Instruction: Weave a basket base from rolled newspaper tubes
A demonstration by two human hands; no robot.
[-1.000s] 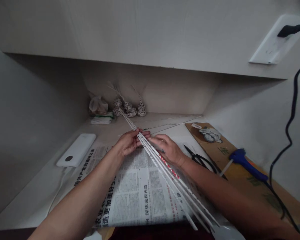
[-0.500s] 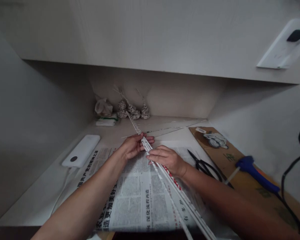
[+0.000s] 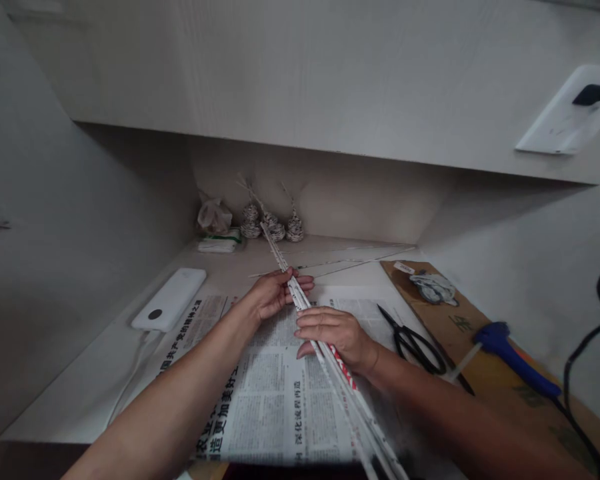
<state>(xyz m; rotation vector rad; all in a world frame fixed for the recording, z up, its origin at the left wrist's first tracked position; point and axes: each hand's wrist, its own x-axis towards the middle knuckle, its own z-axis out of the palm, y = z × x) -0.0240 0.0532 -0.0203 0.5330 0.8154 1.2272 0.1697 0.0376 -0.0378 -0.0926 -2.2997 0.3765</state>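
A bundle of long, thin rolled-paper sticks (image 3: pixel 349 393), mostly white with one red-patterned, slants from the back of the desk down to the front edge. My left hand (image 3: pixel 276 292) cradles the upper part, thumb over the sticks and fingers beneath, pointing right. Lower down, my right hand (image 3: pixel 334 335) wraps over the same bundle from the right side, fingers curled across it. Under both hands lies a printed newspaper sheet (image 3: pixel 265 407). Several loose paper sticks (image 3: pixel 350 260) lie behind my hands.
At the back stand woven gourd shapes (image 3: pixel 295 227) beside a plastic bag (image 3: pixel 214 215). A white power bank (image 3: pixel 170 300) with a cable is at left. On the right are black scissors (image 3: pixel 415 343), a blue glue gun (image 3: pixel 520 360) and cardboard (image 3: pixel 460 320). An overhanging panel (image 3: pixel 300 80) is above.
My right hand has slid slightly down along the bundle, and its fingers are spread a little more. The bundle's lower ends have swung left. The whole view has shifted slightly.
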